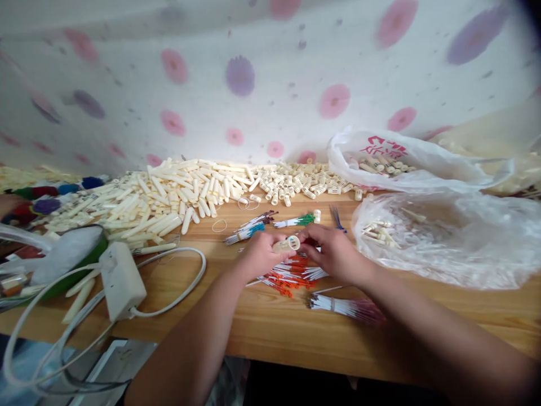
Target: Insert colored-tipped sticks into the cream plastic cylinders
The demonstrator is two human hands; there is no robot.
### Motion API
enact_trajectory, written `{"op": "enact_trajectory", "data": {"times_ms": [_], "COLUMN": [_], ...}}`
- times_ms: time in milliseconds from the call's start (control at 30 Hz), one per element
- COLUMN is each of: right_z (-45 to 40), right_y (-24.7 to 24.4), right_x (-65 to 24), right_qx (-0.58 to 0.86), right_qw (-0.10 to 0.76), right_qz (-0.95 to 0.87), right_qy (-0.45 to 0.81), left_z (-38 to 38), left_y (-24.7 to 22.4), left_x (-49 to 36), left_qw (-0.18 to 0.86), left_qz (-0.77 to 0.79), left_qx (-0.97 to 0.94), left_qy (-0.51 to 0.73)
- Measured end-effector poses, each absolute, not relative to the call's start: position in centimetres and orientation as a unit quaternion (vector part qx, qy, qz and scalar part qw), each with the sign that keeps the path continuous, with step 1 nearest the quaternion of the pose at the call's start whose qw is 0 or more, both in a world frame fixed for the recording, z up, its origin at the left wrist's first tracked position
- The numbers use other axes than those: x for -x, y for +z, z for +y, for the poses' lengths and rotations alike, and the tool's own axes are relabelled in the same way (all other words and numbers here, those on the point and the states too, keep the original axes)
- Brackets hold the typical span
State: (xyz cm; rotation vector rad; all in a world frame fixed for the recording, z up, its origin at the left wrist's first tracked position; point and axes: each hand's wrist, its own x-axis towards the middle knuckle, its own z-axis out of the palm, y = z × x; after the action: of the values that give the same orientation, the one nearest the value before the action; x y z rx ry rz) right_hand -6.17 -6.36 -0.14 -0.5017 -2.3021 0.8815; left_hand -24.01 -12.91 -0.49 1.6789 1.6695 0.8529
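Observation:
In the head view, my left hand (260,254) is closed around a cream plastic tube (287,244), whose open, slotted end faces right. Close beside that end, my right hand (332,248) has its fingers pinched together; what they hold is too small to make out. Below both hands lie loose white sticks with orange tips (285,279). A blue-tipped bundle (249,232) and a green-tipped bundle (296,221) rest just beyond the hands, with a small slotted cap (316,215) at the green tips. Nearer me is a banded bundle with pinkish ends (346,307).
Cream tubes (152,197) and slotted caps (296,179) are heaped along the back wall. On the right lie a printed plastic bag (426,175) and a clear bag (456,242) with parts inside. A white power strip (122,281) and its looped cable (198,287) occupy the left.

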Motion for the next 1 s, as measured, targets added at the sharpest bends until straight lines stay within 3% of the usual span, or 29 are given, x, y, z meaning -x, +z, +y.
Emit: {"op": "enact_trajectory", "data": {"times_ms": [167, 333, 500, 633, 733, 800, 1000], "right_z": [-5.6, -5.6, -6.0, -5.5, -4.5, -3.7, 0.4], "right_y": [-0.7, -0.7, -0.2, 1.0, 1.5, 0.9, -3.5], "right_x": [5.8, 5.4, 5.4, 4.6, 3.0, 1.7, -3.1], "right_qx": [0.168, 0.165, 0.141, 0.171, 0.235, 0.268, 0.372], "right_qw": [0.335, 0.334, 0.347, 0.399, 0.473, 0.494, 0.461], "right_qz": [-0.735, -0.704, -0.735, -0.752, -0.677, -0.646, -0.624], "right_qy": [0.565, 0.604, 0.565, 0.496, 0.512, 0.517, 0.51], "left_z": [-13.1, -13.3, -13.2, -12.4, -12.3, -12.5, -12.1], "left_y": [-0.4, 0.2, 0.0, -0.9, -1.3, -1.1, 0.2], "left_x": [24.2, 23.6, 22.8, 24.6, 26.4, 26.7, 25.0], "left_qw": [0.344, 0.38, 0.373, 0.267, 0.133, 0.09, -0.004], "left_qz": [0.6, 0.572, 0.538, 0.574, 0.688, 0.728, 0.671], "left_qx": [-0.621, -0.616, -0.647, -0.625, -0.485, -0.468, -0.658], "left_qy": [0.368, 0.386, 0.391, 0.456, 0.524, 0.494, 0.341]}}
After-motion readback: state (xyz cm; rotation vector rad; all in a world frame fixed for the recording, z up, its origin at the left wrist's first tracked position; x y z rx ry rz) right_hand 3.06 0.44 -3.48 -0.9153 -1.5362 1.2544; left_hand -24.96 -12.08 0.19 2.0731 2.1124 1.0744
